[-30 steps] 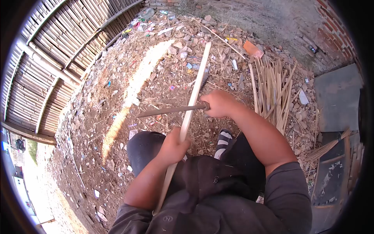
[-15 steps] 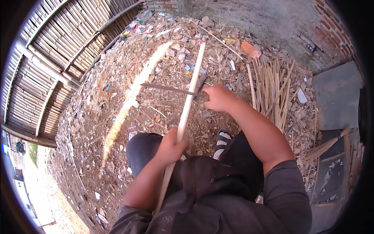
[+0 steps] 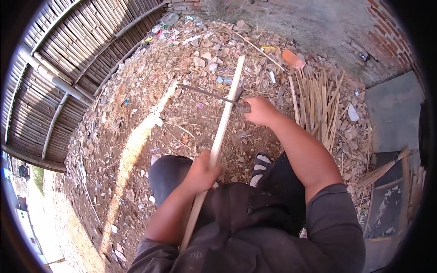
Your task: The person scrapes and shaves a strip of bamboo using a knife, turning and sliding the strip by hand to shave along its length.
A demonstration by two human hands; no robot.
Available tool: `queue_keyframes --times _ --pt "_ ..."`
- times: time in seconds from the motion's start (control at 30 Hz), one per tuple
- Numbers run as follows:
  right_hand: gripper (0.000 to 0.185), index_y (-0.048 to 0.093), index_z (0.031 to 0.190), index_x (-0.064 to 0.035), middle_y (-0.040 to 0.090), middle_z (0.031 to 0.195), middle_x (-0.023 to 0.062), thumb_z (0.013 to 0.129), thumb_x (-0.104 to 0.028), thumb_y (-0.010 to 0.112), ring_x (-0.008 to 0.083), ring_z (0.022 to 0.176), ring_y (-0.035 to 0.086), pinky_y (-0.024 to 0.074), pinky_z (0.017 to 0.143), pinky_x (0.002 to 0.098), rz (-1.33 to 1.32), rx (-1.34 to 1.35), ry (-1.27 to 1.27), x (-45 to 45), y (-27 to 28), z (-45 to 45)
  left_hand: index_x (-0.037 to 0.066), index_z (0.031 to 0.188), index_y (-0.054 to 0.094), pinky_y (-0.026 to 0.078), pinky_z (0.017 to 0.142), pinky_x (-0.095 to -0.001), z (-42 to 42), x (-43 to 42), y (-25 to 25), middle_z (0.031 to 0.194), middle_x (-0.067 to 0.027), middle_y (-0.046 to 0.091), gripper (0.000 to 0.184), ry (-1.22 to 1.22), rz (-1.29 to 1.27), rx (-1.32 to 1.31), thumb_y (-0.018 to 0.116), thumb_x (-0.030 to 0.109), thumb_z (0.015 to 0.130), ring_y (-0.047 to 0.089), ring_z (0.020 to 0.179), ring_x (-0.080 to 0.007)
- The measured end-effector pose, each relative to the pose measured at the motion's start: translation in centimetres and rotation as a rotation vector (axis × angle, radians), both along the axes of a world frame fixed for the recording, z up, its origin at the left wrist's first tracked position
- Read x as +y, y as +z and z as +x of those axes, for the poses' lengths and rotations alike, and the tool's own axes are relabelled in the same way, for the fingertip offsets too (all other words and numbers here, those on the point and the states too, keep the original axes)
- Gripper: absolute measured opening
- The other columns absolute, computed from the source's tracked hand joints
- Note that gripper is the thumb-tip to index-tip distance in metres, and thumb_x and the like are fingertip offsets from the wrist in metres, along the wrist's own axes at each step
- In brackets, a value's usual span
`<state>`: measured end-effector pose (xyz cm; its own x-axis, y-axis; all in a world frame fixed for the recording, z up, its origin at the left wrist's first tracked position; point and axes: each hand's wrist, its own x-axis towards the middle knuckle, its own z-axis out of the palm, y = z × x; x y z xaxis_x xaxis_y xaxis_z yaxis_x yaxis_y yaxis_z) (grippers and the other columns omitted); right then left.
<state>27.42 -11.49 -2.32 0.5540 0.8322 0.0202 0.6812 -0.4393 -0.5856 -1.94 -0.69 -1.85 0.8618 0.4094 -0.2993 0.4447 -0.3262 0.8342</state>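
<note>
- One long pale strip (image 3: 222,126), bamboo or wood (can't tell which); straight, flat-faced, smooth-looking. Location: in your L hand (image 3: 200,174), long axis running from beside your torso, up thru the grip, away & slightly R. Far end free, over the ground (image 3: 150,175).
- One blade (image 3: 203,92), dark, narrow, dull metal by its look. Lies crosswise over the strip, btwn L hand & far end, nearer the far end; tip points L & slightly away. Touching strip or just above it: can't tell.
- L grip: fingers closed round strip, near your bent knee (image 3: 167,176).
- R grip: R hand (image 3: 259,111) closed on the blade's handle (image 3: 246,107), just R of the strip; R hand is the nearer one to the crossing, L hand lower on the same strip.
- One pile of split strips (image 3: 322,102), thin, dry, tan, on the ground R of your R hand; loosely parallel, some crossed.
- One brick piece (image 3: 292,59), orange, blocky, just beyond the pile.
- Ground: brown soil w/ stone chips, dry fibres, plastic scraps.
- Bkgd: slatted fence (image 3: 75,48) L, cane-like poles; rough grey wall (image 3: 296,25) ahead, brick exposed R; flat grey panel (image 3: 395,111) far R.
</note>
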Motion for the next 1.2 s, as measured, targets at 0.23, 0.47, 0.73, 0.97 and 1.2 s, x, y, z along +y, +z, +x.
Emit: queue_keyframes --times 0.23,0.47,0.73,0.97,1.2 --pt "0.038 0.071 0.112 -0.0078 0.072 0.087 0.0201 0.077 -0.021 0.074 0.0367 0.082 0.072 0.0565 0.076 0.0461 -0.073 -0.007 0.004 -0.2 0.1 -0.2 -0.003 0.103 0.053 0.054 0.061 -0.0427 -0.4 -0.8 1.1 0.081 -0.0197 0.065 0.031 0.000 -0.061 -0.078 0.070 0.020 0.091 0.069 0.068 -0.0288" --pt "0.042 0.072 0.118 -0.0116 0.073 0.090 0.0211 0.078 -0.021 0.070 0.0384 0.086 0.071 0.0565 0.081 0.0473 -0.102 -0.115 0.135 -0.6 2.0 -1.5 -0.004 0.103 0.053 0.054 0.062 -0.0432 -0.1 -0.3 0.5 0.078 -0.0198 0.065 0.032 -0.017 0.079 -0.116 0.070 0.020 0.091 0.069 0.068 -0.0300" --pt "0.044 0.072 0.115 -0.0080 0.072 0.092 0.0213 0.074 -0.024 0.073 0.0397 0.086 0.070 0.0556 0.078 0.0479 -0.094 -0.142 0.134 -0.9 1.3 -1.0 -0.004 0.104 0.053 0.054 0.064 -0.0449 -0.2 -0.1 -0.3 0.075 -0.0195 0.064 0.033 0.009 0.033 -0.130 0.071 0.021 0.091 0.070 0.069 -0.0323" --pt "0.035 0.073 0.107 -0.0107 0.071 0.083 0.0201 0.075 -0.024 0.072 0.0390 0.084 0.070 0.0561 0.078 0.0479 0.004 0.077 -0.128 -1.2 1.3 0.9 -0.004 0.109 0.051 0.052 0.050 -0.0396 -0.5 -1.1 1.4 0.075 -0.0178 0.064 0.033 -0.024 0.019 -0.101 0.068 0.020 0.094 0.066 0.053 -0.0251" --pt "0.030 0.073 0.104 -0.0097 0.071 0.083 0.0187 0.077 -0.022 0.072 0.0353 0.082 0.071 0.0559 0.076 0.0447 -0.122 0.066 -0.017 -1.7 1.7 2.1 -0.004 0.113 0.054 0.054 0.066 -0.0453 -0.9 -0.6 0.8 0.081 -0.0227 0.067 0.036 -0.097 0.157 -0.104 0.068 0.022 0.092 0.070 0.072 -0.0362"
